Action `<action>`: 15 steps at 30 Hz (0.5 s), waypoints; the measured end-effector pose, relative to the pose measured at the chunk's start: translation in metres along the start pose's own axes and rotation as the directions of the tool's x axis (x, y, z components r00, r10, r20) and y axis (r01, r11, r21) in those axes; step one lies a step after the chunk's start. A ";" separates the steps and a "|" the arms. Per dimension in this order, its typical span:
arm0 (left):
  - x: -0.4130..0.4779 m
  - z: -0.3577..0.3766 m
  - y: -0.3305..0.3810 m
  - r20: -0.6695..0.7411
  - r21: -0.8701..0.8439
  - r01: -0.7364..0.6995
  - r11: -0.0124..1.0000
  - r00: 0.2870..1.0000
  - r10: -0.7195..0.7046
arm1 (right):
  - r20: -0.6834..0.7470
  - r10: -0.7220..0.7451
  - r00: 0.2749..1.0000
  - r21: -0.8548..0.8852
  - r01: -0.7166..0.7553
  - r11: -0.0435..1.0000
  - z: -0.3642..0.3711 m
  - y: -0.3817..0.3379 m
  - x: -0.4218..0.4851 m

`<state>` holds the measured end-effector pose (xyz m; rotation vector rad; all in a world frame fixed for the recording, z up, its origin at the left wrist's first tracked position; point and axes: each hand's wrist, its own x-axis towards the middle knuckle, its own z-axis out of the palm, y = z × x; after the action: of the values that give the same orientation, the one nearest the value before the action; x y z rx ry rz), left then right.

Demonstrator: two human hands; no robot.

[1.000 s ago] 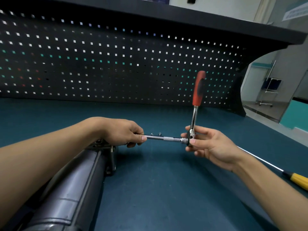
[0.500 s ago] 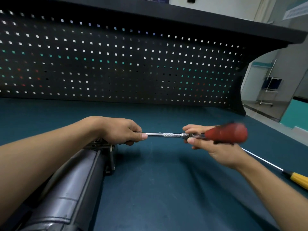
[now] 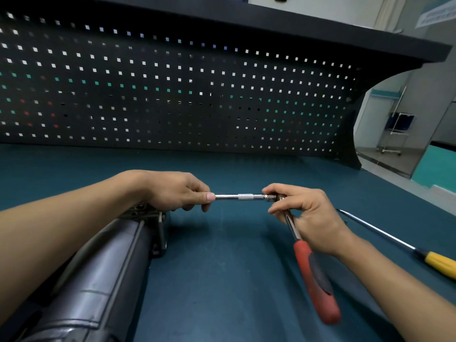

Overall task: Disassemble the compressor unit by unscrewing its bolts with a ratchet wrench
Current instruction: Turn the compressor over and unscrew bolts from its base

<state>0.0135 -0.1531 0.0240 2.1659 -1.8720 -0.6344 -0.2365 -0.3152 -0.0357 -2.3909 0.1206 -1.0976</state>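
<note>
No text, number or brand is legible. The wall sign [image 3: 438,12] at the upper right carries lines of print, too blurred and too small to be read.

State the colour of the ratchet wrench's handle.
The handle is red with a dark grey inset; the head view shows it.

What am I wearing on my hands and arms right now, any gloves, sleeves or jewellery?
Nothing that shows. The left hand and right hand are bare: no gloves, and no rings on the fingers in view. The left forearm and right forearm are bare to the picture's edge, with no sleeve, cuff, watch or wristband.
</note>
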 end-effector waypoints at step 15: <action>0.004 0.000 -0.003 -0.019 0.066 -0.011 0.998 1.000 0.013 | 0.035 0.455 0.890 0.382 -0.433 0.817 0.003 -0.011 0.004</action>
<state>0.0167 -0.1565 0.0214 2.1908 -1.9203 -0.5552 -0.2330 -0.3050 -0.0295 -1.8520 0.4255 -0.8687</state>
